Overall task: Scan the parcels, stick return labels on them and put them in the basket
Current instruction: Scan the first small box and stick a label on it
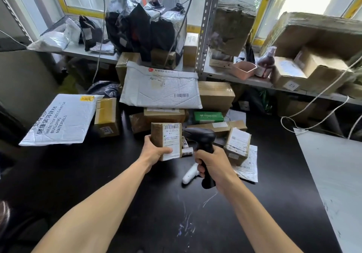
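Observation:
My left hand grips a small brown parcel upright above the black table, its white shipping label facing me. My right hand holds a black barcode scanner by its handle, its head close to the parcel's right side. White return labels with black characters show between the parcel and the scanner. A white handheld device lies on the table below my right hand. No basket is in view.
Behind my hands is a heap of cardboard boxes and a large white padded mailer. Another small labelled box sits on a flat white mailer right of the scanner. A white bubble mailer lies at left. Shelves behind hold black bags and cartons.

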Motion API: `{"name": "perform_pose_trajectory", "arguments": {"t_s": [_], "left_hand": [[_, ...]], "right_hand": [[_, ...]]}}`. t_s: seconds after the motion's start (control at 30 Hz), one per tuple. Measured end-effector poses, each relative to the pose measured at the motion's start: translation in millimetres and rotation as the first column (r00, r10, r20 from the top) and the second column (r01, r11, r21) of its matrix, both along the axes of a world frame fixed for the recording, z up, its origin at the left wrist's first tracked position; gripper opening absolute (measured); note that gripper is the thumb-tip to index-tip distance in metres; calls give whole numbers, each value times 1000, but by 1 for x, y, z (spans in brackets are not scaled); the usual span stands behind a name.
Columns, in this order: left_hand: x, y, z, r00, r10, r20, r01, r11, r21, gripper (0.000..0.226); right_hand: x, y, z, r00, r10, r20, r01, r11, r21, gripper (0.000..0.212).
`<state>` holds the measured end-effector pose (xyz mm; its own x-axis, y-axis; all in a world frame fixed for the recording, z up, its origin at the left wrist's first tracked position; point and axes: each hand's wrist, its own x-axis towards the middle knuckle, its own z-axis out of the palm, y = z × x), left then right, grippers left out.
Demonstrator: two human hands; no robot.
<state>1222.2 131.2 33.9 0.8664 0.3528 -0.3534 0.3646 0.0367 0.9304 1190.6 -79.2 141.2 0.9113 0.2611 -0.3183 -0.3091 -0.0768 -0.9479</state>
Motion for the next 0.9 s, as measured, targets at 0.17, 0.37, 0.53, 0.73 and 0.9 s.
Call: {"name": "perform_pose_trajectory", "arguments": {"t_s": [0.17, 0.37, 0.53, 0.73, 0.9], "left_hand": [[-2, 5, -1, 1000, -7, -11, 7, 1000, 14, 91], [-1, 6, -1, 1000, -20, -18, 20, 1000, 15, 93], [-2, 5, -2, 999, -22, -36, 22, 1000, 2, 99], [-11, 2, 4, 991, -79, -109, 58, 981, -185, 79], [-32, 1, 4, 947, -212, -242, 137, 946, -294, 51]], "right_hand": [[0, 1, 3, 1000, -5, -22, 5, 1000, -6, 11], [-1, 2, 5, 1000, 3, -27, -2, 1000, 14, 11], [2, 2, 1, 1000, 15, 6, -15, 1000, 3, 11], [18, -25, -53, 992, -32, 123, 87, 880, -468, 11], [13, -59, -113, 994, 39, 103, 63, 562, -825, 43]]}}
